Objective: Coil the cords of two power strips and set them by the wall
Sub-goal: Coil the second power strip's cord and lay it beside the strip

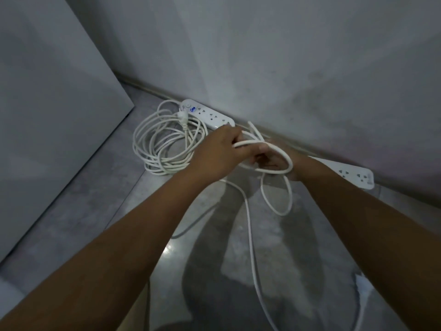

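One white power strip [207,113] lies along the wall base, its cord [157,144] coiled in loops on the floor to its left, plug [183,117] resting on top. A second white power strip [353,174] lies by the wall at right, partly hidden behind my right forearm. Its white cord [250,225] runs down the floor toward me and forms a few loops at my hands. My left hand [220,149] pinches a loop of this cord. My right hand [274,158] is closed around the gathered loops just beside it.
A grey wall [286,68] meets the polished grey floor [95,199] along a skirting line. A large flat grey panel [47,91] stands at the left. My shadow falls across the floor below my arms.
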